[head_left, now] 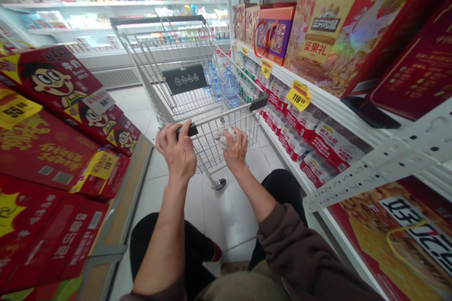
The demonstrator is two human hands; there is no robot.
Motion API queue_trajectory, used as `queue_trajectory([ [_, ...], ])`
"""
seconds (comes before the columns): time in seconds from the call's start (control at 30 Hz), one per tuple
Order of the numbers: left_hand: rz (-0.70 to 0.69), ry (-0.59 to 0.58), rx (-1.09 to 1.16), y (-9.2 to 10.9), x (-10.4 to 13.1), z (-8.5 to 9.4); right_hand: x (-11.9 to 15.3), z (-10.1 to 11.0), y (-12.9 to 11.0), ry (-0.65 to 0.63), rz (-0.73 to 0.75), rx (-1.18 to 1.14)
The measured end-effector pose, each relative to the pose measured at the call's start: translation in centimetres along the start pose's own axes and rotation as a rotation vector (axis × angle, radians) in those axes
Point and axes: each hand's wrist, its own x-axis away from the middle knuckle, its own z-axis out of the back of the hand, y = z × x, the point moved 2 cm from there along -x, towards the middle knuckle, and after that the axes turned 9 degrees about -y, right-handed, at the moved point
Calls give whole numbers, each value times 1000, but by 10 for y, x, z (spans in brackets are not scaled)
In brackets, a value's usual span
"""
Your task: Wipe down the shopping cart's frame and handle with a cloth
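Note:
A wire shopping cart (208,143) stands in front of me, with a dark sign panel (185,78) inside it. My left hand (178,153) is wrapped around the left end of the near handle, by its black grip (187,130). Just below the handle bar, my right hand (236,149) is closed on a crumpled whitish cloth or tissue (225,138). The cloth is beside the cart's wires; whether it touches them I cannot tell. A black corner grip (259,101) shows at the handle's right end. Part of the right fingers is hidden behind the cloth.
Stacked red boxes (56,150) border the aisle on the left. On the right, a white shelf (318,113) holds gift boxes (328,37) above packs of bottled drinks (303,127). Large water bottles (229,87) stand beyond the cart. Lit refrigerated shelves (106,4) span the back.

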Motion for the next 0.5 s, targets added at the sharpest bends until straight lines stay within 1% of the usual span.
queue_trajectory([
  [0.1,-8,-17,10,1,0,1,13,-2,6,-101,-38,15],
  [0.17,-11,-16,15,1,1,1,14,6,4,-112,-75,-8],
  [0.23,-17,-16,19,1,1,3,8,17,-5,-39,-78,-31],
  [0.3,-40,-41,26,-3,0,6,-2,24,-17,64,-32,-51],
  [0.33,-47,-50,34,-7,-1,9,-6,24,-23,104,2,-63],
  [0.4,-30,-34,57,-18,-3,17,-10,18,-29,143,69,-79],
  [0.5,25,21,143,-40,-6,25,-1,-2,-25,111,122,-44],
])
